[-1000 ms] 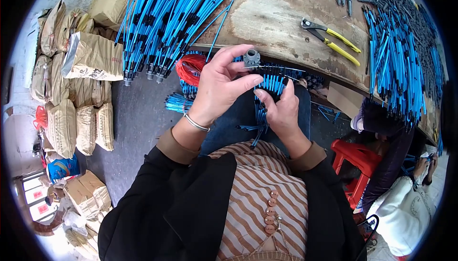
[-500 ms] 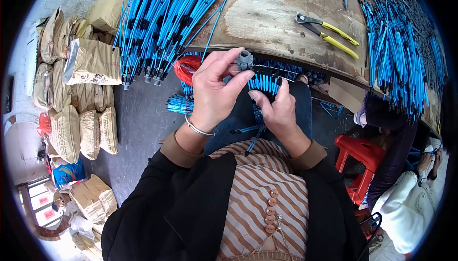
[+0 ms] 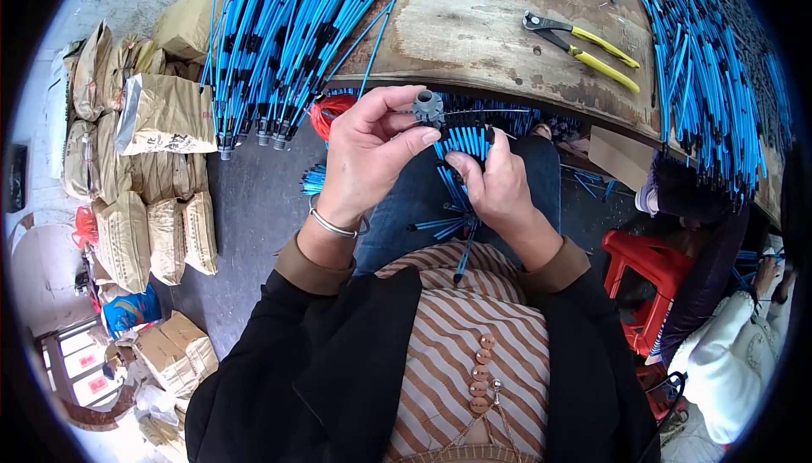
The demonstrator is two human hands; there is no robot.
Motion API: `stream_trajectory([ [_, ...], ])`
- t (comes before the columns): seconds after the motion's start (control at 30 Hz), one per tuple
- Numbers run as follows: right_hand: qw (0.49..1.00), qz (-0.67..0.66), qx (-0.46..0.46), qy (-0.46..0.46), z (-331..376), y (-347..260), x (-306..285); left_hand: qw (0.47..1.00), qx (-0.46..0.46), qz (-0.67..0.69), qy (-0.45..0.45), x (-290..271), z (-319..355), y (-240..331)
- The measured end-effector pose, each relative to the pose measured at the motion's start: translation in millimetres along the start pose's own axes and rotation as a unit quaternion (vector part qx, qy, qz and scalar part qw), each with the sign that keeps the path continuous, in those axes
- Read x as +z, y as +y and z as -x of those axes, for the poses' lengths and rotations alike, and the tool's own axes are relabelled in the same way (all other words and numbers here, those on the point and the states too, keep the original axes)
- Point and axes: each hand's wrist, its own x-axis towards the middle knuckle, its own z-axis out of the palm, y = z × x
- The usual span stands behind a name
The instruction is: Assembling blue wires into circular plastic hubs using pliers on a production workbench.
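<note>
**Left hand (image 3: 372, 146) pinching a grey, ribbed, hollow plastic fitting (image 3: 428, 109); right hand (image 3: 495, 177) holding a fan of short blue sticks with black ends (image 3: 464, 142)**

In the head view, the left hand is gripping the fitting between thumb and fingers, its round hole facing upward. The fitting is sitting above the lap, near the front edge of a worn brown wooden table (image 3: 474, 23) and just left of the fan; whether the two are touching, I cannot tell. A thin, pale wire (image 3: 486, 111) is extending rightward from beside the fitting. The right hand is clasping the fan, thumb pressing its near side, while its lower fingers are partly hidden. More blue sticks with dark tips (image 3: 448, 224) are hanging below, over the lap.

On the table, yellow-handled metal pliers (image 3: 592, 63) are lying between a long blue-and-black rod pile (image 3: 288, 32) at left and a shorter blue-and-black rod pile (image 3: 710, 99) at right. A red plastic stool (image 3: 651, 264) is standing at the right.
</note>
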Motion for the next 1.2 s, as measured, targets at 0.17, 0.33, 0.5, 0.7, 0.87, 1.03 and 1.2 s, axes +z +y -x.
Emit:
stream_trajectory([
  [0.17,0.999,0.029,-0.039,0.019,-2,-5,3,0.999,0.022,-0.026,-0.017,-7,0,1],
  [0.33,1.000,-0.002,0.006,-0.028,-8,-4,-2,0.997,0.045,-0.048,-0.035,-9,-2,-1],
  [0.5,0.998,-0.035,0.022,-0.051,-10,-5,-10,0.998,0.047,-0.040,-0.012,-1,-1,-5],
  [0.7,0.991,-0.103,0.002,-0.086,-16,0,-18,0.994,0.080,-0.045,-0.061,-8,-2,-10],
  [0.87,0.982,-0.140,-0.008,-0.126,-21,5,-19,0.992,0.051,-0.025,-0.114,-16,-8,-7],
  [1.03,0.986,0.093,-0.135,-0.029,-16,6,-12,0.998,-0.014,0.027,-0.047,-5,-5,-4],
  [1.2,0.991,0.069,-0.090,-0.076,-18,1,-17,0.992,0.063,-0.048,-0.101,-14,-6,-9],
])
